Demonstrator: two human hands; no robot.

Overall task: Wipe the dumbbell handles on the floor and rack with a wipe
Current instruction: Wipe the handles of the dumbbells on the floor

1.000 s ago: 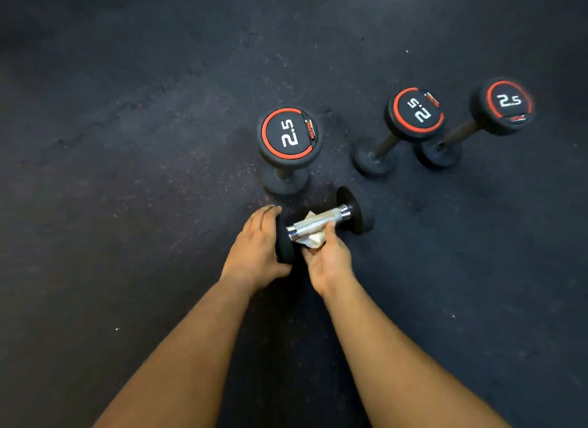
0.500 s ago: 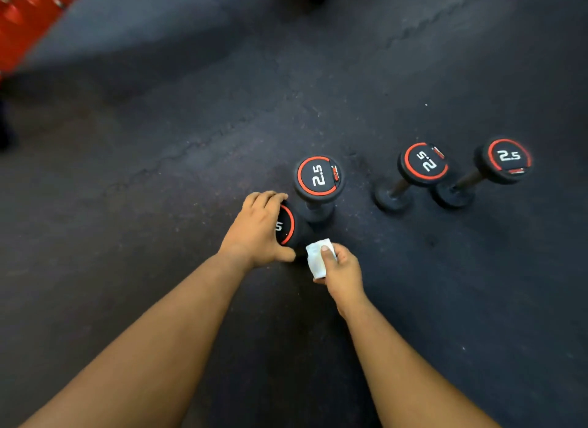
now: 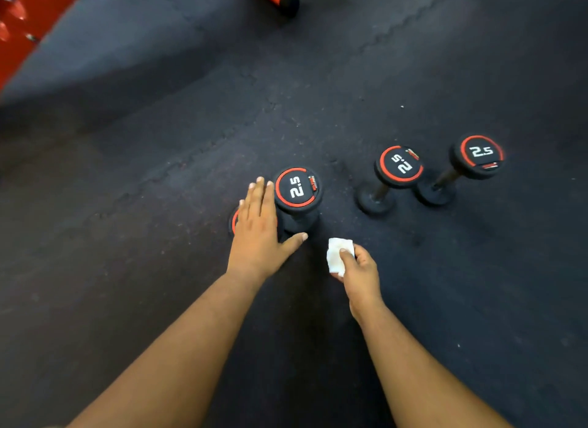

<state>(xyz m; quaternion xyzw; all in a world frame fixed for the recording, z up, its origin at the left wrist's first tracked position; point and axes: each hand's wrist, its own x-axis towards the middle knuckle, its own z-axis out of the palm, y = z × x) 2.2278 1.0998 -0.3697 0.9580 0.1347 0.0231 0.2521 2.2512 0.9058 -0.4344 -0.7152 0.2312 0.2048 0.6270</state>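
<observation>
The left hand (image 3: 254,233) is lying flat, fingers straight, over a dumbbell (image 3: 234,221) standing mid-floor beside an upright one (image 3: 297,189); the right hand (image 3: 358,267) is pinching the folded wipe (image 3: 338,255) just off them. Judging by this, one handle is done; next, the wipe is needing a fresh handle, likely among the two dumbbells (image 3: 399,166) toward the floor's right edge.

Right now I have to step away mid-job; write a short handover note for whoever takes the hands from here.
Left hand: open, fingers straight, over the dumbbell just stood on end, mostly hiding it.
Right hand: pinches the wipe, off every handle.
Four dumbbells stand on end on the floor: the hidden one, its neighbour, and two to the right.
Done: the hidden one's handle was wiped a second ago.
Left: cannot tell which other handles are clean; the rack, only a red edge showing top left, is still to do.
</observation>
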